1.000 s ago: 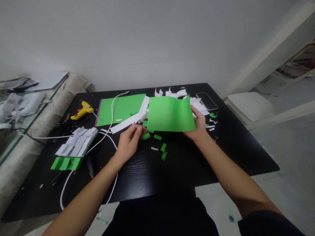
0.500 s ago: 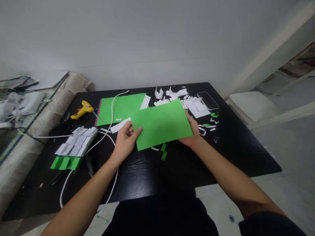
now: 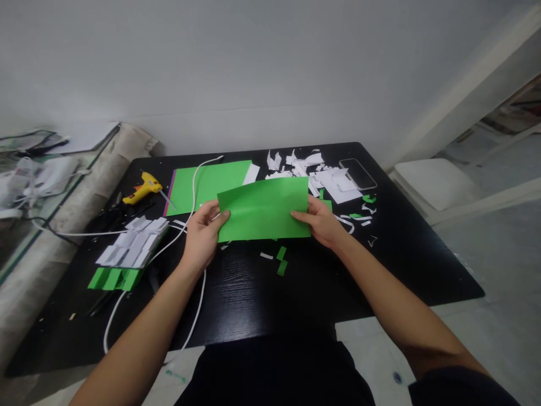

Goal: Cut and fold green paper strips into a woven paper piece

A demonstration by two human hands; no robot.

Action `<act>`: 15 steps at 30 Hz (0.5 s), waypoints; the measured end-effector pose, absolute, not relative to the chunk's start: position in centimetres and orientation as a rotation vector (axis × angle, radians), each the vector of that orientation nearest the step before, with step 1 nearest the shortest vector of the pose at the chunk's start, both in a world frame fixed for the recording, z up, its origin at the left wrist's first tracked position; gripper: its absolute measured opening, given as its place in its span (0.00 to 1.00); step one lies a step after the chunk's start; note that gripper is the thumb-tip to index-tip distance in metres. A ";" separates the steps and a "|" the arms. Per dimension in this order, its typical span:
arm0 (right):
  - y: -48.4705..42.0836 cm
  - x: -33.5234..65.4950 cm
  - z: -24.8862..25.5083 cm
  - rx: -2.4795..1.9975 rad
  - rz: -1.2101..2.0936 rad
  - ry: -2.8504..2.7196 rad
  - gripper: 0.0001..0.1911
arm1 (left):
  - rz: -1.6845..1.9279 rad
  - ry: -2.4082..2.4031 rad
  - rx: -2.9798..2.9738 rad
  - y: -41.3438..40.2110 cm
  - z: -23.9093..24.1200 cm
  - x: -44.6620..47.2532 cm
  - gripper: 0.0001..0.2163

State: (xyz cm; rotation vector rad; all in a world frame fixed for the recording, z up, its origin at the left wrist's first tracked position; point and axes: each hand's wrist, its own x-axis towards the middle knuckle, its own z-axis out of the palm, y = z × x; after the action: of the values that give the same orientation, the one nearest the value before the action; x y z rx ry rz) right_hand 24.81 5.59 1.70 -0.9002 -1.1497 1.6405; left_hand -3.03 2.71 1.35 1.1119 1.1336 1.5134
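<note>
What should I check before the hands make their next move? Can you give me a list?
1. Left hand holds the green paper: ok, at its left edge.
2. Right hand holds it too: ok, at the right edge.
3. Glue gun away from both hands: ok.
4. Glue gun switched off: cannot tell.
5. Table free of scraps: not ok, green and white bits lie there.
</note>
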 end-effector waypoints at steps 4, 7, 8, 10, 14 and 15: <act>5.7 25.2 1.9 -0.890 1.650 -1.152 0.19 | 1.481 1.164 0.988 2.8 1.8 -3.3 0.06; 5.8 25.5 2.1 -0.900 1.653 -1.153 0.13 | 1.479 1.137 0.932 2.9 2.1 -3.4 0.03; 5.8 25.5 2.2 -0.895 1.648 -1.160 0.12 | 1.481 1.133 0.934 2.9 2.2 -3.4 0.03; 5.8 25.6 2.4 -0.889 1.649 -1.179 0.09 | 1.479 1.132 0.947 3.0 2.3 -3.4 0.03; 5.9 26.2 2.8 -0.892 1.729 -1.247 0.06 | 1.474 1.132 0.927 3.1 2.6 -3.5 0.03; 5.9 26.4 2.9 -0.871 1.757 -1.285 0.07 | 1.465 1.133 0.931 3.1 2.7 -3.6 0.04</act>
State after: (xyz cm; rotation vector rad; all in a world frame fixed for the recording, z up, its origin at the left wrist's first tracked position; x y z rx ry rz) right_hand 26.42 5.92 2.86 -0.8705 -1.2846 1.7567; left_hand -3.56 3.11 2.68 0.9312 1.1328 1.4651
